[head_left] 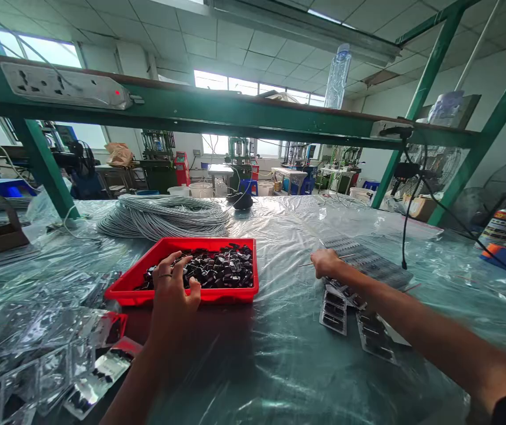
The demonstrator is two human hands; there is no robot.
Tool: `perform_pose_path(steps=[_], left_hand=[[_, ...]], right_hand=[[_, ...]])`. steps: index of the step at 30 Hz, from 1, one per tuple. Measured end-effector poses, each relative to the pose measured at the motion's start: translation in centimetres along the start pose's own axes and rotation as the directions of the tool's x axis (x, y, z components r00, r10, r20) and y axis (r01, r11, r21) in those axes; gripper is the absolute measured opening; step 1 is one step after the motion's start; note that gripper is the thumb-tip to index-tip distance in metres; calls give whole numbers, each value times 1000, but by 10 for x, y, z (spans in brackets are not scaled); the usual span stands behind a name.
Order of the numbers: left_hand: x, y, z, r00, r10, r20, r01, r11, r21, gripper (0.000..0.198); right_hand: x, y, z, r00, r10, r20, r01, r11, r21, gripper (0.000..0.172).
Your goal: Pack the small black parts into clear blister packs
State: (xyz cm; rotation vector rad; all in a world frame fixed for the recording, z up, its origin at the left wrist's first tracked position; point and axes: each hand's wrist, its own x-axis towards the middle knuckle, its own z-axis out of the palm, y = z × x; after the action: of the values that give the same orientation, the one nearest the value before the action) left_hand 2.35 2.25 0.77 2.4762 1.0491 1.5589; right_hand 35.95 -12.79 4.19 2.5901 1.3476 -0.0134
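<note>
A red tray (147, 300) holds a heap of small black parts (222, 268). My left hand (176, 283) is over the tray's near left part, fingers spread, a ring on one finger. Further right, my right hand (324, 262) is closed around a thin stick (305, 264) whose end pokes out to the left. Beneath and beside my right forearm lie clear blister packs filled with black parts (334, 310) and a grey patterned sheet (377, 262). At the left lies a pile of clear plastic trays (45, 354).
Behind the red tray is a coil of grey cable (164, 215). A green shelf frame (235, 115) crosses above, bearing a power strip (65, 87) and a plastic bottle (338, 77). A black cable (406, 236) hangs at the right. An open cardboard box (3, 236) stands left.
</note>
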Motion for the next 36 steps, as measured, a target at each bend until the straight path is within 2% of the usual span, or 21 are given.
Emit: perform_pose_path(steps=[4, 7, 8, 10, 12, 13, 15, 16, 17, 18, 20, 21, 22, 24, 26, 29, 32, 36], left_hand=[[-3, 5, 1, 1000, 19, -16, -20, 999, -33, 33], [-6, 15, 1, 999, 20, 28, -18, 996, -93, 30], [-8, 20, 1, 998, 24, 63, -16, 992, -122, 30], [-13, 33, 0, 987, 32, 159, -2, 983, -183, 31], [-19, 48, -1, 962, 35, 271, 27, 975, -220, 34], [-22, 56, -2, 939, 42, 343, 35, 976, -216, 35], [-29, 69, -3, 855, 85, 511, 5, 985, -172, 37], [-32, 74, -4, 788, 123, 603, -39, 988, -150, 43], [-35, 79, -4, 706, 167, 688, -94, 985, -142, 51], [-39, 82, -4, 618, 212, 757, -147, 977, -154, 61], [-45, 86, -3, 467, 282, 838, -214, 956, -203, 75], [-48, 87, -2, 414, 298, 860, -224, 949, -221, 75], [-50, 89, -1, 382, 299, 875, -225, 948, -226, 69], [-55, 93, 0, 372, 274, 887, -224, 954, -201, 55], [-58, 98, 2, 406, 244, 881, -221, 961, -165, 48], [-61, 106, 5, 453, 208, 867, -200, 971, -129, 44], [-62, 109, 7, 475, 184, 860, -179, 978, -110, 40], [-63, 105, 9, 454, 205, 867, -172, 975, -141, 49]], right_hand=[[-15, 6, -17, 993, 72, -96, -63, 993, 99, 35], [-36, 10, -31, 986, 25, -164, 22, 961, 277, 38], [-45, 9, -32, 986, -18, -167, 81, 922, 379, 38], [-62, 3, -28, 979, -165, -120, 203, 754, 624, 36], [-76, -7, -19, 930, -362, -66, 275, 565, 778, 35], [-81, -12, -14, 905, -418, -75, 304, 515, 801, 34], [-86, -24, -8, 906, -384, -175, 368, 513, 776, 32], [-86, -30, -8, 915, -314, -253, 385, 495, 779, 34], [-86, -37, -8, 918, -245, -311, 391, 437, 810, 40], [-84, -44, -9, 920, -206, -333, 385, 325, 864, 48], [-82, -61, -13, 918, -242, -312, 318, -16, 948, 59], [-81, -69, -13, 909, -292, -298, 250, -190, 949, 62], [-81, -78, -12, 895, -342, -287, 171, -330, 928, 64], [-84, -94, -8, 870, -412, -272, 35, -498, 866, 65], [-88, -105, 1, 865, -425, -267, -20, -560, 828, 65], [-95, -114, 13, 890, -357, -285, 22, -589, 808, 67], [-98, -119, 20, 902, -292, -318, 89, -594, 799, 69], [-101, -130, 27, 895, -248, -371, 157, -603, 782, 70]])
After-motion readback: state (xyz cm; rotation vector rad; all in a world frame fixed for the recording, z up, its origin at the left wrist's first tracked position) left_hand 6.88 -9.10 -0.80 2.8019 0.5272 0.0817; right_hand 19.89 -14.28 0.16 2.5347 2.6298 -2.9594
